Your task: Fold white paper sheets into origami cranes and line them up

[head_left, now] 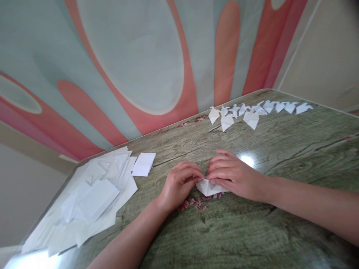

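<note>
A small piece of folded white paper [207,187] lies between my hands, low over the wooden table near its middle. My left hand [181,181] pinches its upper left corner between thumb and fingertips. From the other side my right hand [234,175] grips the upper edge, thumb below and fingers curled over it. The paper's right part is hidden under my right hand. A crease runs down from the top of its visible face, and the lower edge comes to a blunt point.
Loose white paper sheets [92,201] lie in a spread heap at the left, with a small stack of paper squares [144,164] beside them. Several folded paper birds [268,106] line the far right edge. A painted wall panel [134,56] stands behind the table [224,231].
</note>
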A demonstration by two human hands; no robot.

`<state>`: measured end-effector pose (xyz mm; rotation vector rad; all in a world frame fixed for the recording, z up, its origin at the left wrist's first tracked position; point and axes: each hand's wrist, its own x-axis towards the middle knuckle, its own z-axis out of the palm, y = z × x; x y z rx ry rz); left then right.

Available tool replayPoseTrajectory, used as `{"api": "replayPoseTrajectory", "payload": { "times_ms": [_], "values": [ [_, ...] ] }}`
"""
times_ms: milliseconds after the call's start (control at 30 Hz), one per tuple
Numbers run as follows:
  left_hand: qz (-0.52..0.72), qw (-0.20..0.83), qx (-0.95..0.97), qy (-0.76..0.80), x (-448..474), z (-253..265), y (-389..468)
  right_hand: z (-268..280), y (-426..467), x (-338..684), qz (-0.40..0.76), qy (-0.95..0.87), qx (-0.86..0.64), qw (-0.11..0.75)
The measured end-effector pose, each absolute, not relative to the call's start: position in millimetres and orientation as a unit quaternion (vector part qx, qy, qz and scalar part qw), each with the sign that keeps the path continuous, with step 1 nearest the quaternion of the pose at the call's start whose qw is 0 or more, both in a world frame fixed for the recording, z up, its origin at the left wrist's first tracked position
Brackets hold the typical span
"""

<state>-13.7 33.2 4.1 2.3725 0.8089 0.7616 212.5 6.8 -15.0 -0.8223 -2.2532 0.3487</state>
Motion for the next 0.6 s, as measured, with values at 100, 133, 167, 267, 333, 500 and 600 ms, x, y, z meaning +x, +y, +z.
{"api": "replayPoseTrajectory", "payload": {
  "times_ms": [100,133,167,267,333,500,600],
  "values": [
    [0.296,0.232,0.871,0.315,-12.3,6.7,29.7,-13.7,5.0,212.0,0.115,-0.87,-0.318,0.359],
    [0.31,0.214,0.865,0.332,-11.6,8.8,27.7,-12.2,3.9,211.6,0.107,-0.869,-0.323,0.36],
    [0.327,0.194,0.856,0.351,-10.8,11.2,25.1,-10.3,2.6,211.3,0.095,-0.867,-0.33,0.362],
    [0.351,0.164,0.84,0.381,-7.3,19.0,15.2,-3.4,-2.0,209.8,0.046,-0.865,-0.343,0.364],
    [0.326,0.177,0.852,0.37,-4.2,21.9,8.5,0.0,-4.9,208.8,0.015,-0.87,-0.342,0.356],
    [0.286,0.15,0.885,0.336,0.3,17.1,1.7,-0.6,-7.9,206.0,-0.009,-0.878,-0.344,0.333],
    [0.261,0.121,0.901,0.325,-2.9,12.7,5.1,-3.5,-6.7,204.0,0.014,-0.873,-0.346,0.344]
  ]
}}
